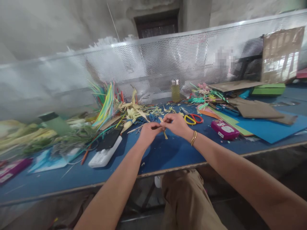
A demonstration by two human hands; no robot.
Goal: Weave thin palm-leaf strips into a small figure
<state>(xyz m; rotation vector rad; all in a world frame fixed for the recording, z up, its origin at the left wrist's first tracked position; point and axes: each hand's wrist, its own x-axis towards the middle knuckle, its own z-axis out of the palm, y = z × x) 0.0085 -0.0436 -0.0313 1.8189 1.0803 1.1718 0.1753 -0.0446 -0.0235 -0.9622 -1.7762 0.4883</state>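
My left hand (151,130) and my right hand (177,124) meet over the blue table, fingers pinched together on a small strip of pale dried husk (165,134). One end of the strip hangs below the fingertips and another bit sticks up above them; the middle is hidden by the fingers. A gold bracelet (193,138) circles my right wrist. Just beyond my hands lies a loose heap of pale dried husks (134,111). Scissors with a yellow and a red handle loop (197,118) rest right of my right hand.
Left of my hands are a white power strip (105,153), a black phone-like slab (109,139), a bundle of coloured stems (106,102) and a green container (54,123). Rightward sit a purple box (224,129), blue sheets (278,129) and cardboard (260,110). A bottle (175,91) stands by the perforated panel (158,60).
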